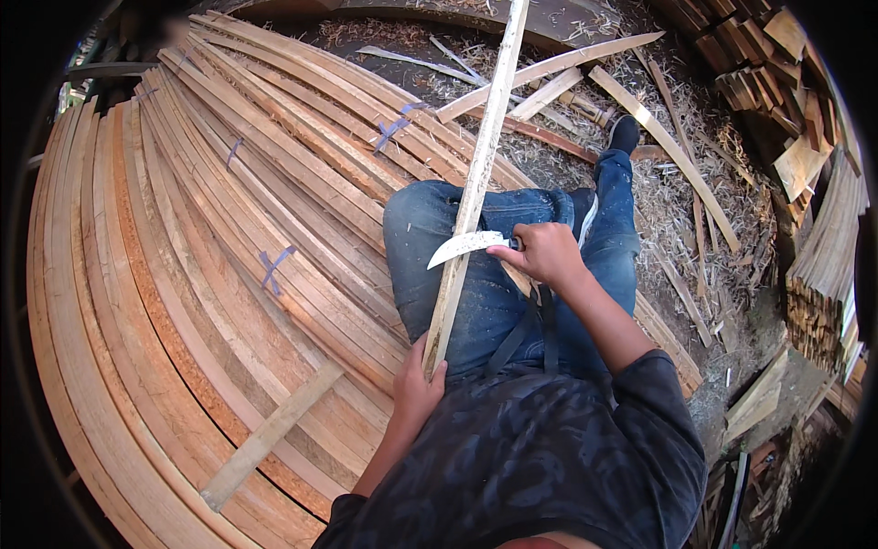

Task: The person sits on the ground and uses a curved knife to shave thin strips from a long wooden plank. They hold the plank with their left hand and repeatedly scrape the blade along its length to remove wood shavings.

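A long, narrow wooden strip (481,165) slants across my lap, its far end reaching past the top of the view. Low on the strip, by my left hip, my left hand (418,382) is closed around its near end. My right hand (547,253) grips the handle of a knife (468,244) above my right thigh. The pale, curved blade lies across the strip with its tip pointing left; whether the edge is biting into the wood cannot be made out. Most of the knife's handle is hidden by my fingers.
Long planks (229,302) fan out on my left, some bundled with blue ties (273,269). A short batten (274,430) lies across them. Shavings (695,238) and loose offcuts (672,156) cover the ground on the right, beside stacked timber (828,265).
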The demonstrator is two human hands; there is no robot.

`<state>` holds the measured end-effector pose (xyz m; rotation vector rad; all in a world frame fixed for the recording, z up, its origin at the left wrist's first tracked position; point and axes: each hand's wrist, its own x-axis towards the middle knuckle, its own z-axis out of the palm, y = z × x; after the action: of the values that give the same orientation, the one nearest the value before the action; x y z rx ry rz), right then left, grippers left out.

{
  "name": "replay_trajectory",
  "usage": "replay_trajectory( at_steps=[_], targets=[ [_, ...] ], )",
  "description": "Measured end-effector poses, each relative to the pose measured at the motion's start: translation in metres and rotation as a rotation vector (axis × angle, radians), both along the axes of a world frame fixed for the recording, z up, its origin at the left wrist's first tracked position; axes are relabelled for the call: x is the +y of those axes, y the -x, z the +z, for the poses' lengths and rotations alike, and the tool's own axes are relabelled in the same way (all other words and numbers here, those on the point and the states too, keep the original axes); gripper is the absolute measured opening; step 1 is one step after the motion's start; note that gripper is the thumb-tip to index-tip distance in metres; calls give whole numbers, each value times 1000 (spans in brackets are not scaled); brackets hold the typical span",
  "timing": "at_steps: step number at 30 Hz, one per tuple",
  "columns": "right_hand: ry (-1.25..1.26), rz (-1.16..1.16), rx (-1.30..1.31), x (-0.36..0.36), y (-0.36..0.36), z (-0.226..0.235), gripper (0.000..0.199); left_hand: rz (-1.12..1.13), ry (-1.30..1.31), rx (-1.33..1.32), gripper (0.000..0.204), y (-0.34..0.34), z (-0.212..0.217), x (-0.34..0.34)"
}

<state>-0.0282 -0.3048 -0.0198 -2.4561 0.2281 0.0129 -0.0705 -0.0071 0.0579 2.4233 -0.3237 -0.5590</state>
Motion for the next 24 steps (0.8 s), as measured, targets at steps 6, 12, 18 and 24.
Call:
replay_trajectory(
  at_steps=[6, 12, 18, 24],
  targets=[
    [130, 5, -164, -12, -30, -30, 65, -12, -23, 72, 37, 1, -12, 10],
    [95, -503, 277, -60, -62, -35, 75, -7, -50, 52, 35, 0, -7, 2],
    [104, -802, 173, -200, -2, -31, 71, -12, -25, 81, 33, 0, -16, 5],
    [36, -264, 131, -52, 4, 35, 61, -12, -117, 90, 32, 0, -11, -7]
  ],
)
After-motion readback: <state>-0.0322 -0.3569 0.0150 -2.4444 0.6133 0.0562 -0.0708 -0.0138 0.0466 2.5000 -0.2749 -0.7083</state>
